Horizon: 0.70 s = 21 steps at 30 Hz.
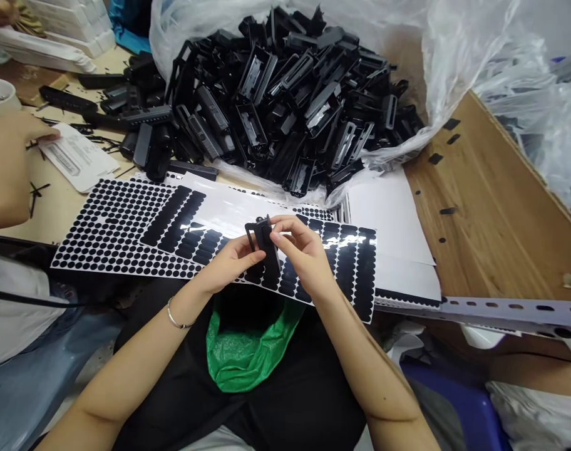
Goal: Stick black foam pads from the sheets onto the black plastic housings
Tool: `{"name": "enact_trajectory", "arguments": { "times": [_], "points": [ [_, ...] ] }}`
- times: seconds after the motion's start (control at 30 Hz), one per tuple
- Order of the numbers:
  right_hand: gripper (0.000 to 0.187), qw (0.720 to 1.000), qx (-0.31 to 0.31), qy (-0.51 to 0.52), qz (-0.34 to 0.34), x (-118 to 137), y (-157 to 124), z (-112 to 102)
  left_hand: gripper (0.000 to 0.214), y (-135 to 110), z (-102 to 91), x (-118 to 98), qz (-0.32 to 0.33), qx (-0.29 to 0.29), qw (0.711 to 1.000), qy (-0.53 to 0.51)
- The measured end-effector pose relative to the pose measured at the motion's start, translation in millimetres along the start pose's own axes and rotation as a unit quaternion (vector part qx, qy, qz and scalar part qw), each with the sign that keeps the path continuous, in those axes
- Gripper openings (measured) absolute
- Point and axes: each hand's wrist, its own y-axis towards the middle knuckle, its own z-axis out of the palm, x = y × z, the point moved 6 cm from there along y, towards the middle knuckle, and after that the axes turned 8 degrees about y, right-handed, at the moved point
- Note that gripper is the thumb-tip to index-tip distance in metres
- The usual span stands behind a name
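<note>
In the head view, the left hand (229, 263) and the right hand (302, 254) meet over the near edge of the sticker sheet (126, 225), both closed on a small black plastic part (263, 241); the left fingers grip its lower left side, and the right fingers (285, 235) pinch its upper right edge, thumb and forefinger pressed together on it; the part stands roughly upright, just above the sheet's rows of black oval pads; a thin bracelet (175, 318) circles the left wrist; below the sheet, between the forearms, a green plastic bag (248, 351) lies in the person's lap; beyond the sheet, a clear plastic bag (436, 69) lies open with a heap of black plastic parts (290, 94) spilling from it toward the sheet; right of the sheet, the brown bench (492, 207) carries a few loose black pads; left of the sheet, another person's hand (10, 147) rests on a white card (79, 156).
</note>
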Motion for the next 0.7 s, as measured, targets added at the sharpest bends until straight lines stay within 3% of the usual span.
{"name": "enact_trajectory", "arguments": {
  "times": [0.23,0.7],
  "points": [
    [0.022,1.000,0.002,-0.007,0.003,-0.5,0.2,0.3,0.028,0.1,2.6,-1.7,-0.008,0.013,1.000,-0.006],
    [0.023,1.000,-0.003,0.013,-0.001,-1.3,0.5,2.4,0.046,-1.2,2.2,0.4,-0.014,0.044,0.998,0.031]
  ]
}}
